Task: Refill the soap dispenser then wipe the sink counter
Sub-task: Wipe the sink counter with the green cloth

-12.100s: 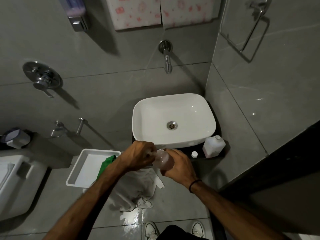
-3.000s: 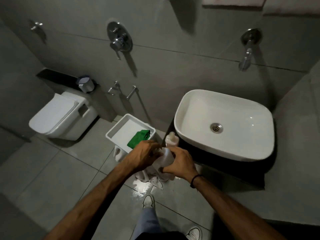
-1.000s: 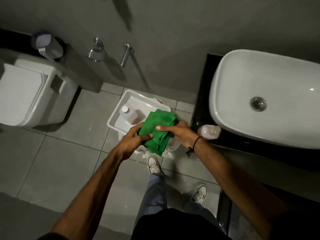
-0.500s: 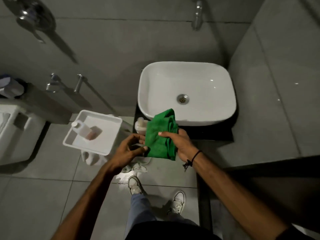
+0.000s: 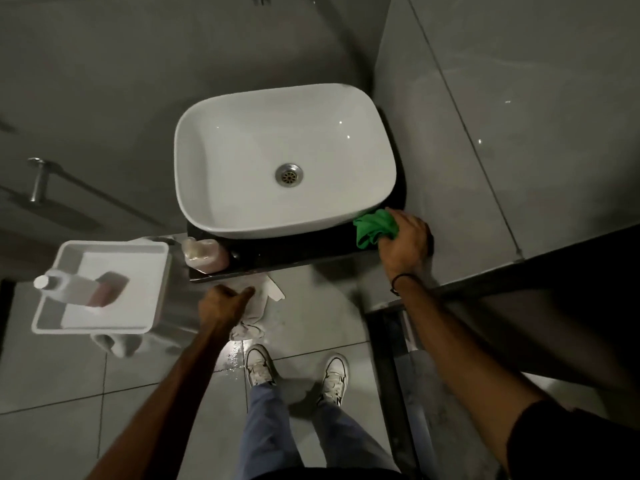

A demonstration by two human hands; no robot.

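Nearest the camera I see two white sneakers (image 5: 298, 372) planted on the grey floor tiles (image 5: 62, 393), jeans above them.

My left arm reaches forward and slightly right; the left hand (image 5: 221, 303) hangs below the front edge of the tabletop (image 5: 294, 245), fingers curled loosely inward, thumb pointing toward the edge. I see nothing gripped in it. A crumpled white cloth (image 5: 256, 313) lies on the floor just beyond and under that hand; I cannot tell whether they touch.

To the left, a white plastic tray (image 5: 156, 292) carries a refill bottle (image 5: 76, 287) lying on its side, white cap toward the left, pink liquid at its right end.

My right arm is extended further, a dark band at the wrist. The right hand (image 5: 407, 242) is palm down at the right front corner of the black tabletop, fingers closed over a bunched green cloth (image 5: 374, 228), pressing it onto the surface just beside the basin.

The soap dispenser (image 5: 206, 252), holding pinkish liquid, sits at the tabletop's left front corner.

Beyond, the white basin (image 5: 214, 140), drain (image 5: 289, 173) at centre.
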